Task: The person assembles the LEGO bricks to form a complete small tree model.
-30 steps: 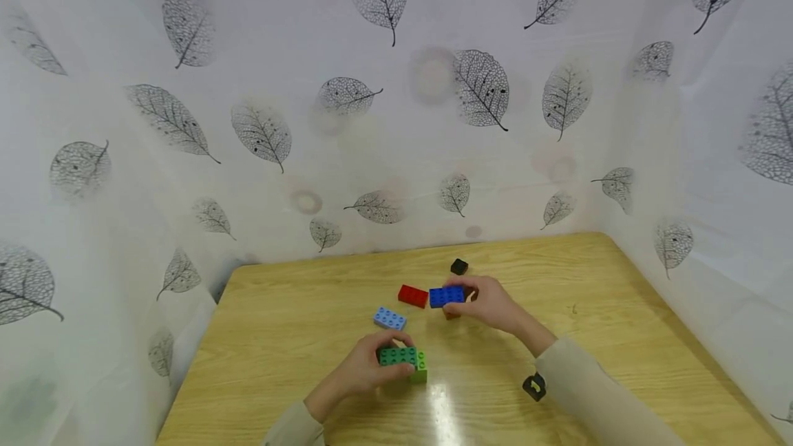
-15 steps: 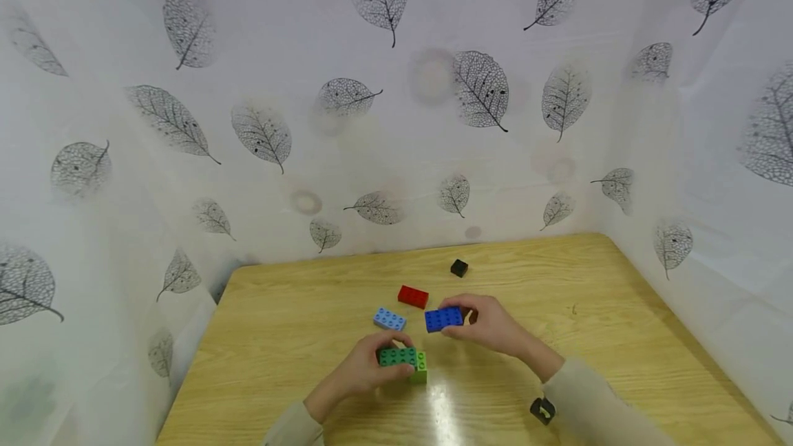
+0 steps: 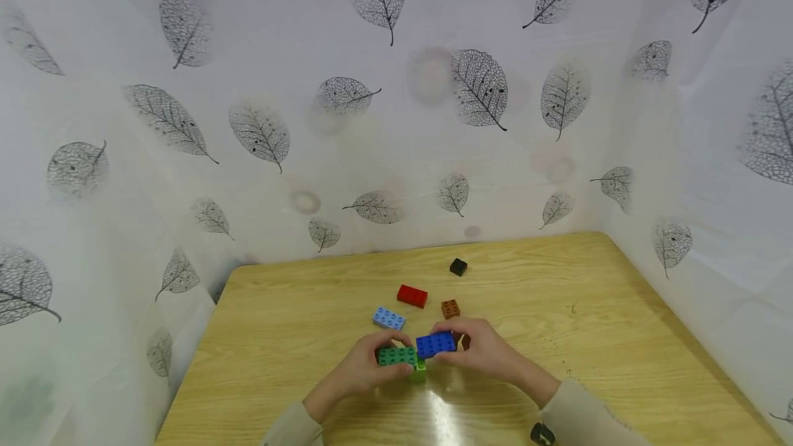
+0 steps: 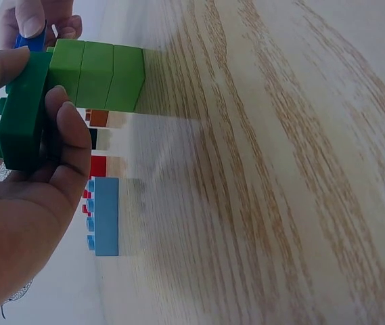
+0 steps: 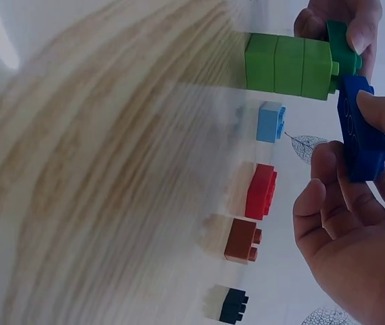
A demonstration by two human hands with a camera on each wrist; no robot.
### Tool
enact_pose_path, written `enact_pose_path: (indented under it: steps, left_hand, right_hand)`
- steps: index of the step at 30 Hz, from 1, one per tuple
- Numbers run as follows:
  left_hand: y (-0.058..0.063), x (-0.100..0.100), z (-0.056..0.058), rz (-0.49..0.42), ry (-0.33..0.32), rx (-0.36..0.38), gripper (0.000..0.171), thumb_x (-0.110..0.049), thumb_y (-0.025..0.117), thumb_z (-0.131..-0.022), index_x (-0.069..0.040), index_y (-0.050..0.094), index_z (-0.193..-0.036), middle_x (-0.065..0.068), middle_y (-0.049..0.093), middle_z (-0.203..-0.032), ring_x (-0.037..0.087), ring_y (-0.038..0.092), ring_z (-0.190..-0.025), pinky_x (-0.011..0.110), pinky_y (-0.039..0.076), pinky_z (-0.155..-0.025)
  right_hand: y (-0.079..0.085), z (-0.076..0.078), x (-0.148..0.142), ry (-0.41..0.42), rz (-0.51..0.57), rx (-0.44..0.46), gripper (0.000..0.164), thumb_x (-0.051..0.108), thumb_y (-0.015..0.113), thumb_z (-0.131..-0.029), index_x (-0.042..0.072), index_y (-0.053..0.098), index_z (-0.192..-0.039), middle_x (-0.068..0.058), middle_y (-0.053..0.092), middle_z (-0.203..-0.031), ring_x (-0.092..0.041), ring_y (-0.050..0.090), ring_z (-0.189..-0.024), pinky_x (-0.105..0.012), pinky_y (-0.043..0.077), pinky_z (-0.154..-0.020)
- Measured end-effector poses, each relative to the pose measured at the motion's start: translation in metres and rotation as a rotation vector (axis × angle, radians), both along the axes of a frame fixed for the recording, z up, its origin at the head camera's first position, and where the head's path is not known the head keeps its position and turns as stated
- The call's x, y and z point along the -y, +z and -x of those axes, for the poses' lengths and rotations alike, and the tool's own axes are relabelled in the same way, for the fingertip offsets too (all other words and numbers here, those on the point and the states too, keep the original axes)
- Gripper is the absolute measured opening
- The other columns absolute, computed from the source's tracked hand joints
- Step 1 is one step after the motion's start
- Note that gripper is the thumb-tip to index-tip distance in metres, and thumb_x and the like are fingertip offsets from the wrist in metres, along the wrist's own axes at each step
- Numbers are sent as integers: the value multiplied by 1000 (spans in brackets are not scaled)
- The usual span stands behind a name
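Observation:
My left hand grips a dark green toy building brick, thumb on the near side and fingers on the far side. That brick sits across the top of a stack of three light green bricks standing on the table, and overhangs it to the left. Between thumb and fingers, my right hand pinches a blue brick, studs up and slightly tilted. The blue brick's left end overlaps the stack's top in the head view, close beside the dark green brick. Its underside is partly visible in the right wrist view.
Behind the hands on the wooden table lie a light blue brick, a red brick, a small brown brick and a small black brick. A leaf-printed white curtain surrounds the table's back and sides.
My right hand has brought the blue brick toward me and left, from above the brown brick to the light green stack. The brown brick is now uncovered. My left hand has stayed put.

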State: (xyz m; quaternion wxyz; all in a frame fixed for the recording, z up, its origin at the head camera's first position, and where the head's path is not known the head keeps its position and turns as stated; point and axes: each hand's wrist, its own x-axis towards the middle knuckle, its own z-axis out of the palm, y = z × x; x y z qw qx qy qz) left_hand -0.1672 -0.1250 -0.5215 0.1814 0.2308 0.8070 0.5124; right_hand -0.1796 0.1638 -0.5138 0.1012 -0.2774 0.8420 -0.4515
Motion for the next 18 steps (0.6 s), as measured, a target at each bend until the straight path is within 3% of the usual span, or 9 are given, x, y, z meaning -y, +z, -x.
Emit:
enact_pose_path:
  steps: [9, 18]
  left_hand:
    - [1, -1, 0, -3, 10, 12, 32, -26, 77, -97, -21, 67, -127, 6, 70, -109, 10, 61, -92, 25, 51, -79]
    - [-3, -1, 0, -1, 11, -8, 32, -29, 78, -96, -18, 68, -125, 4, 69, -102, 9, 62, -87, 24, 51, -77]
  right_hand:
    - [-6, -6, 3, 0, 17, 25, 36, 33, 80, -95, 20, 73, -127, 5, 70, -107, -15, 60, -84, -23, 52, -69]
    - [-12, -12, 5, 18, 47, 50, 36, 32, 81, -93, 22, 72, -127, 5, 72, -108, -9, 60, -84, -23, 52, -69]
